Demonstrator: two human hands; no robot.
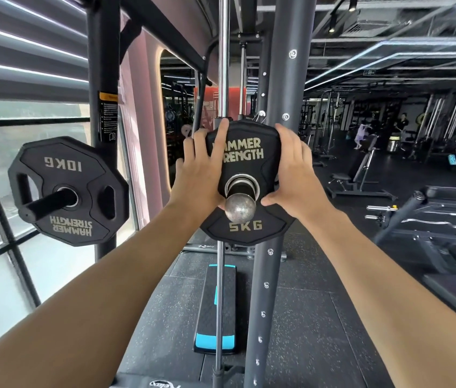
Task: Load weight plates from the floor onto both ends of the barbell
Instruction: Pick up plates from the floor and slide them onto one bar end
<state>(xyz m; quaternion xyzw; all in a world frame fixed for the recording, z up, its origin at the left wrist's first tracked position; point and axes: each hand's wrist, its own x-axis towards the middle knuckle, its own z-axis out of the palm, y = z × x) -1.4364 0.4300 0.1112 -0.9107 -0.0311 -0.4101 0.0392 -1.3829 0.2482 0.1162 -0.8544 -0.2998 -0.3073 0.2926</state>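
Note:
A black 5 kg weight plate [245, 231] with gold "Hammer Strength" lettering sits on the barbell sleeve, whose round metal end [239, 207] points straight at me. My left hand [198, 169] lies on the plate's left side with fingers spread and straight, the index finger reaching its top edge. My right hand [292, 169] grips the plate's right edge, fingers wrapped behind it and thumb across the front near the hole.
A black 10 kg plate [67, 191] hangs on a storage peg of the rack post [103, 79] at left. Grey uprights [280, 79] and a chrome guide rod [222, 65] stand behind the plate. A black and blue step platform [215, 306] lies below. Benches stand at right.

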